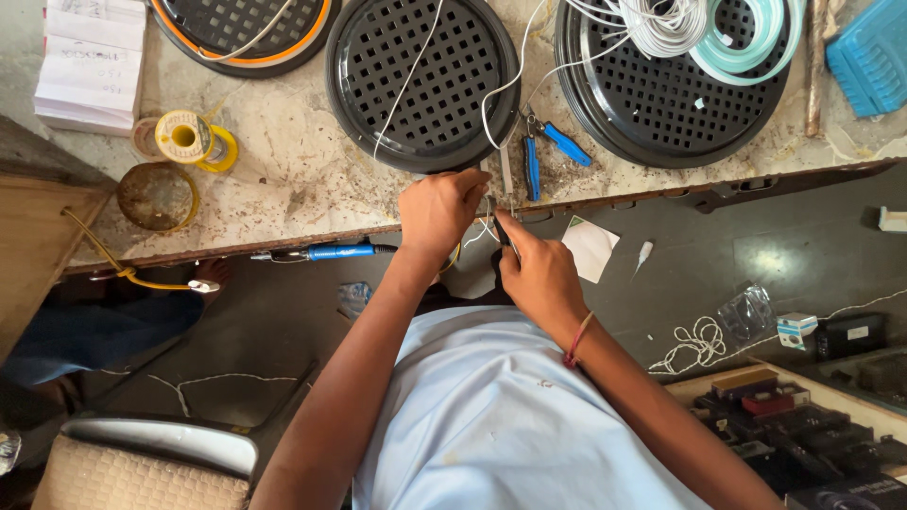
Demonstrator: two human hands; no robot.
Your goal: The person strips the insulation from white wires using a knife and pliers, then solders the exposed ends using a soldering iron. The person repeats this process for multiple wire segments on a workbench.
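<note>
Head view, left hand: I see my left hand (440,210) at the centre of the frame, at the near edge of the tabletop (302,179), fingers curled and pinched on the thin white wire (408,80) that runs up over the middle black grille (422,80).
Head view, right hand: my right hand (535,269) sits just beside it, slightly lower, closed around a small dark tool (504,236); what kind I cannot tell.
Wire end: it lies between the two hands at the edge, over open floor.
Risk, slip: the work hangs off the edge, so I judge a loosened pinch would let the end drop out of reach.
Risk, snag: the wire crosses the grille toward the white wire coil (666,24) at upper right; a hard tug could drag it or catch the perforations.
Risk, knock: the blue-handled pliers (548,151) lie just above my hands, the blue-handled tool (331,252) along the edge at left; a wrist sweep could push either off.
Risk, fingers: tool tip and left fingertips are nearly touching, so a slip could nick them.
</note>
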